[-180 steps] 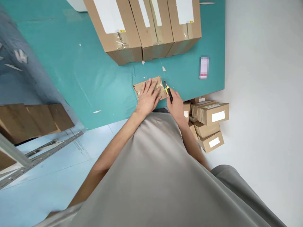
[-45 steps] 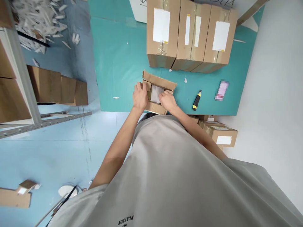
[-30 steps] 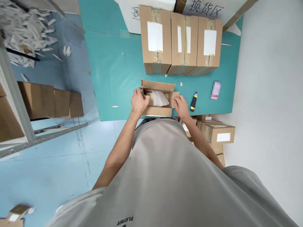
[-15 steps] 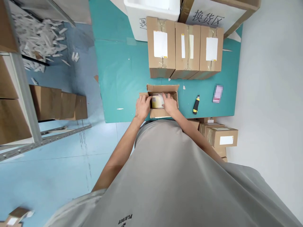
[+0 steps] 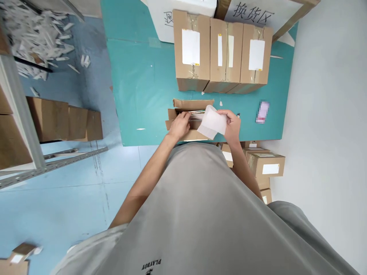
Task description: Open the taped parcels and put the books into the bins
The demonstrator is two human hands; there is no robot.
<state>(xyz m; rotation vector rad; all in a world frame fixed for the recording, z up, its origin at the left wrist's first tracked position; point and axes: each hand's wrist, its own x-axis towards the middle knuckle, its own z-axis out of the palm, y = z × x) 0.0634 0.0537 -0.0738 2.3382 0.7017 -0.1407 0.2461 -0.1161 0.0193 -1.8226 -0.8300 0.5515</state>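
An open cardboard box (image 5: pixel 193 103) lies in front of me at the near edge of the table, its flaps spread outward. My left hand (image 5: pixel 180 125) reaches over its left part, fingers curled down among thin, flat-edged contents (image 5: pixel 197 112); what they grip is hidden. My right hand (image 5: pixel 233 125) is closed on the right edge of a thin, whitish, bent sheet (image 5: pixel 215 121), raised over the right side of the box. This sheet covers part of the contents. Behind my right hand, only the tip of a utility knife (image 5: pixel 238 115) shows.
Three taped cartons (image 5: pixel 225 57) stand in a row at the back of the green table (image 5: pixel 143 88). Behind them are a white bin (image 5: pixel 160 23) and a larger labelled box (image 5: pixel 252 13). A blurred pink item (image 5: pixel 262 112) lies at right. More cartons (image 5: pixel 269 164) are stacked below.
My right hand has lifted the whitish sheet out of the box and moved right, now partly covering the knife. My left hand has shifted from the box's left edge further inside.
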